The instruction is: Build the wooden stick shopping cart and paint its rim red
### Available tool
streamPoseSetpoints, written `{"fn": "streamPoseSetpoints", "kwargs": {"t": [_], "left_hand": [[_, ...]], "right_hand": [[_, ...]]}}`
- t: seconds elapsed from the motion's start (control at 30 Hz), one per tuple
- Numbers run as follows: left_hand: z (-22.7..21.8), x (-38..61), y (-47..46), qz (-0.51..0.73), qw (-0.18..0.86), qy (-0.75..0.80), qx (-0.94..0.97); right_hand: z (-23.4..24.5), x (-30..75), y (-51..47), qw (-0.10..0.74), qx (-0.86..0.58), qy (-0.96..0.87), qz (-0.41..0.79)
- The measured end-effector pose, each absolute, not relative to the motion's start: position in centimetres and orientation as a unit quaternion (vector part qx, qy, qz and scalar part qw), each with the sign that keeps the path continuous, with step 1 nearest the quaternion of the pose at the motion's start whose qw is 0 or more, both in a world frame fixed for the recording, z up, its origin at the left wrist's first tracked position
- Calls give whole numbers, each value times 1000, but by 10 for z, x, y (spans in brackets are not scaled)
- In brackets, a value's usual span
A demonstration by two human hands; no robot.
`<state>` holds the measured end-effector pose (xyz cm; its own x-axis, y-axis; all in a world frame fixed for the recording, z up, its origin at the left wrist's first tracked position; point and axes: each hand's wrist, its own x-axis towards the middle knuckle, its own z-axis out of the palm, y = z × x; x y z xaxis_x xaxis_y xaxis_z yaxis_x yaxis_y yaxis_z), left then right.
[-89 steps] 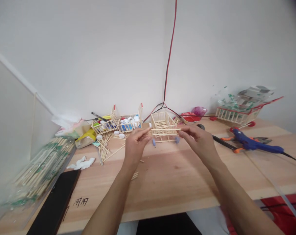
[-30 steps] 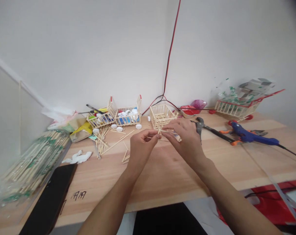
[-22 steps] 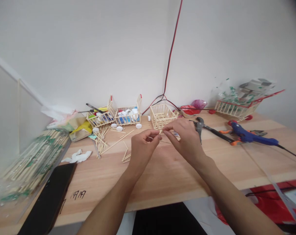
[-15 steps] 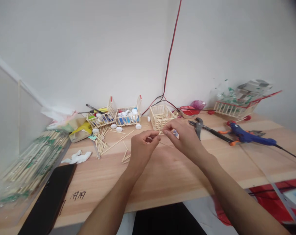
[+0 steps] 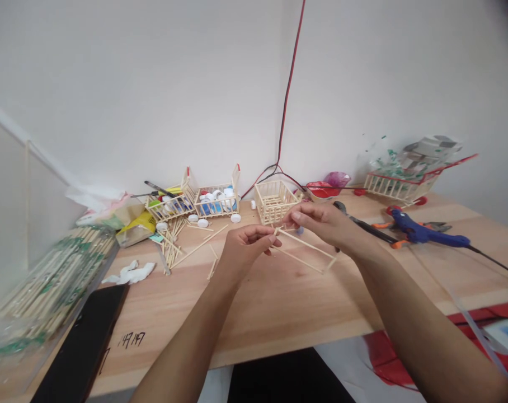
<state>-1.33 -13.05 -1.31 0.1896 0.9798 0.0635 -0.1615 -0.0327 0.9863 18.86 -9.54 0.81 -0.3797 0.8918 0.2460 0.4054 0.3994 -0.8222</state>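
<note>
A narrow rectangular frame of thin wooden sticks [image 5: 306, 242] is pinched at its left end by my left hand [image 5: 250, 246], slanting down to the right above the table. My right hand [image 5: 316, 221] hovers just over that same end, thumb and fingers drawn together. Whether anything small sits between those fingertips is hidden. Right behind my hands stands an open wooden stick basket [image 5: 274, 202], partly covered by my right fingers. Loose sticks [image 5: 173, 243] lie scattered left of my left hand.
Two small stick carts [image 5: 216, 202] hold bottle caps and other bits. On the right lie a blue glue gun [image 5: 430, 230], pliers [image 5: 377, 230] and a larger cart [image 5: 399, 187]. Bagged sticks [image 5: 61, 274], a black phone [image 5: 81, 341] and crumpled tissue [image 5: 130, 273] occupy the left.
My right hand has lifted slightly up and right, off the stick end. The stick frame now shows clearly, tilted out to the right from my left hand.
</note>
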Motion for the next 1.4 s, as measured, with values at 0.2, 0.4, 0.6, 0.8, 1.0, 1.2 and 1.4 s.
{"fn": "streamPoseSetpoints", "kwargs": {"t": [0.2,0.4,0.6,0.8,1.0,1.2,1.4], "left_hand": [[-13,-12,-132,487,550,410,541],[-15,-12,-133,487,551,398,548],[-16,-12,-131,502,585,360,526],[-16,-12,-131,504,620,314,513],[-16,-19,-125,549,636,309,446],[-19,-30,-113,596,638,307,380],[-20,-28,-113,597,631,338,361]], "right_hand": [[16,176,-109,346,-437,-772,305],[14,175,-107,322,-415,-754,393],[2,175,-104,318,-357,-714,512],[-2,178,-100,271,-358,-749,486],[-32,185,-89,244,-415,-784,391],[-45,179,-84,286,-417,-789,349],[-31,190,-77,407,-515,-697,289]]}}
